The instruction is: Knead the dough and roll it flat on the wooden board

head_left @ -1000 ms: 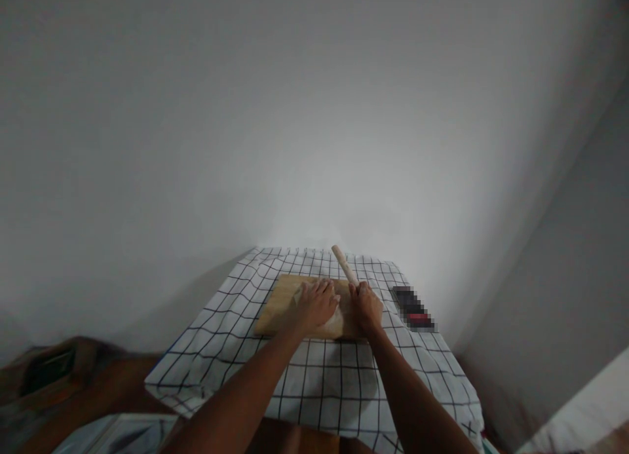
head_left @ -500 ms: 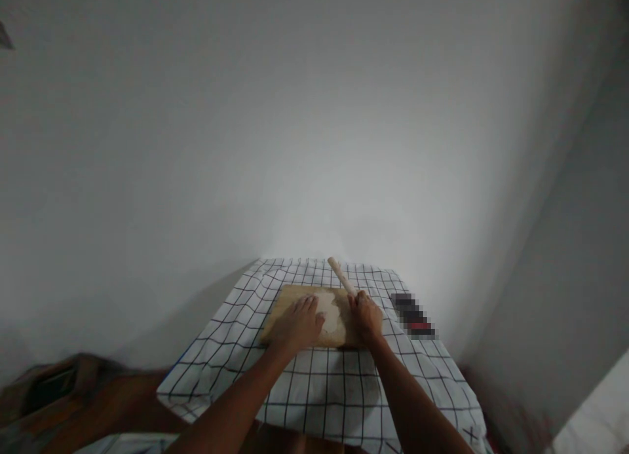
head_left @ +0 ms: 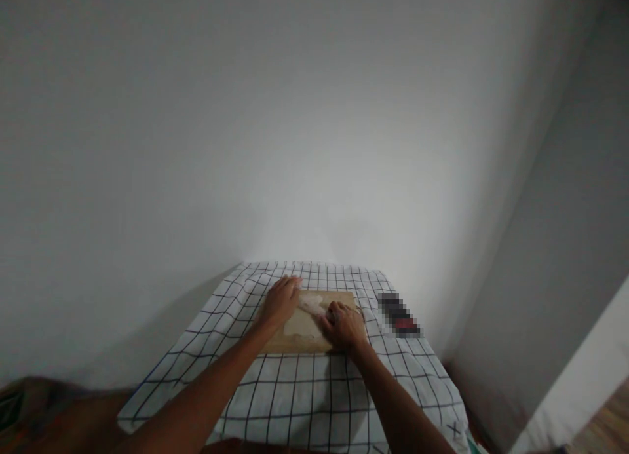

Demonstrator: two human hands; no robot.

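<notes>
A pale wooden rolling pin [head_left: 314, 306] lies slantwise over a flat, thin sheet of dough [head_left: 298, 325] on a wooden board [head_left: 280, 344]. My right hand [head_left: 344, 324] is closed round the near right end of the pin. At its far left end is my left hand [head_left: 282, 301], with the fingers curled over the pin and partly hiding it. The dough shows on both sides of the pin, pale against the board, with an uneven edge.
The board rests on a table with a white, black-checked cloth [head_left: 295, 392]. To the right of the board lies a dark and red item [head_left: 400, 315], blurred out by pixels. A plain wall [head_left: 295, 146] rises directly behind the table.
My left hand has gone from lying flat on the dough to the pin's far end. The pin has come down from its raised angle onto the dough, still in my right hand.
</notes>
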